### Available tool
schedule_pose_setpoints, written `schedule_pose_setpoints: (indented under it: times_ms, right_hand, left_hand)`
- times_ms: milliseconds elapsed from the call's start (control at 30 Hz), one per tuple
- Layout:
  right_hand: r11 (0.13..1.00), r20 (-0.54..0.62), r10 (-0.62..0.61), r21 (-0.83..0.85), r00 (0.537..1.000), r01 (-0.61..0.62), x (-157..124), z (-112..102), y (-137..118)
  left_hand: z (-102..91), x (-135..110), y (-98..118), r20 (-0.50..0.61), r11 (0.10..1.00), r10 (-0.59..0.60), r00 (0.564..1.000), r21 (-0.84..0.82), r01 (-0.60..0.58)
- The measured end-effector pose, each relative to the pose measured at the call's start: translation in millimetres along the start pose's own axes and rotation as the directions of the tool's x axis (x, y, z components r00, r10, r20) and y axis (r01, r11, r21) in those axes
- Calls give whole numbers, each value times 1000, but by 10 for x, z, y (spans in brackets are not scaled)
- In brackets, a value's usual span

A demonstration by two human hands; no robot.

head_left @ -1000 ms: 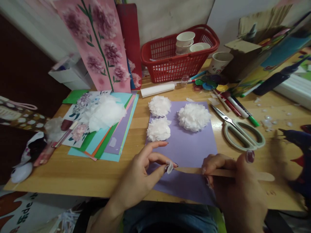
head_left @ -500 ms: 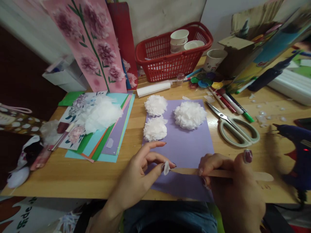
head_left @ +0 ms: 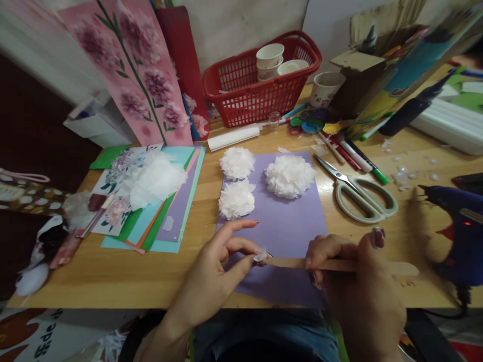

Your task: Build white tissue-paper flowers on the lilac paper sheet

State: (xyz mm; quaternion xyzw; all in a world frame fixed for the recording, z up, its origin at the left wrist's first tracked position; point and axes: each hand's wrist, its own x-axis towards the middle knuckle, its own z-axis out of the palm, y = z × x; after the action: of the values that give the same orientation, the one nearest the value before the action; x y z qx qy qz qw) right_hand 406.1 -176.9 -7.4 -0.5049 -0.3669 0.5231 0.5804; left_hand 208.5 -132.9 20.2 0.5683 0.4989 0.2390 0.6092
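Observation:
Between thumb and fingertips, my left hand (head_left: 221, 266) pinches a small piece of white tissue paper (head_left: 260, 255). My right hand (head_left: 356, 276) grips a flat wooden craft stick (head_left: 289, 262), whose left tip meets the tissue at my left fingertips. Both hands are over the near half of a purple sheet of paper (head_left: 279, 221). On its far part sit a large white paper flower (head_left: 290, 176) at the right and two smaller white paper flowers, one (head_left: 237, 200) nearer and one (head_left: 237, 163) farther, along the left edge.
Scissors (head_left: 356, 193) lie right of the purple sheet, with a blue glue gun (head_left: 455, 226) beyond them. Coloured papers (head_left: 177, 211) with white tissue (head_left: 158, 176) on top are at the left. A red basket (head_left: 260, 100) holding paper cups stands behind, beside markers (head_left: 362, 156).
The tissue piece at my left fingertips has changed shape and now sits flatter around the stick's tip. The whole view has shifted slightly; both hands keep nearly the same pose.

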Motion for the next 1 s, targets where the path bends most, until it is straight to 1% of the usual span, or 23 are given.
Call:
schedule_pose_setpoints:
  times_ms: [167, 333, 500, 633, 700, 767, 833, 900, 933, 1000]
  right_hand:
    - [998, -65, 33, -58, 997, -37, 9, 2, 19]
    - [990, -125, 42, -131, 991, -58, -12, 54, -45]
    - [991, -210, 73, -93, 975, -94, -44, 193, -146]
    - [994, -170, 79, -67, 982, -91, -41, 239, -151]
    - [995, -155, 86, -35, 984, -93, -32, 230, -134]
    - [995, -162, 95, 13, 982, -94, -23, 197, -122]
    - [997, -197, 78, 2, 977, -79, -12, 135, -128]
    - [993, -197, 11, -112, 980, -34, 16, 49, -159]
    - [982, -175, -34, -190, 984, 0, 42, 3, -187]
    - [942, -97, -123, -323, 988, 86, 134, -73, -259]
  left_hand:
    - [9, -21, 46, 21, 1000, 1, 1000, 22, -2]
    - [16, -62, 102, -5, 1000, -24, 1000, -3, 24]
    - [8, -57, 69, -45, 997, -62, 997, -52, 60]
    - [-10, -44, 30, -75, 995, -96, 993, -24, 95]
    - [-33, -39, 24, -91, 991, -132, 987, -24, 130]
    - [-83, -27, 36, -114, 989, -145, 983, -41, 141]
    - [-170, -3, 78, -150, 995, -104, 983, -10, 104]
    - [-288, 39, 157, -178, 993, -8, 984, 113, 28]
    - [-351, 66, 208, -186, 980, 57, 981, 197, -20]
    - [-469, 134, 320, -181, 926, 199, 963, 355, -125]
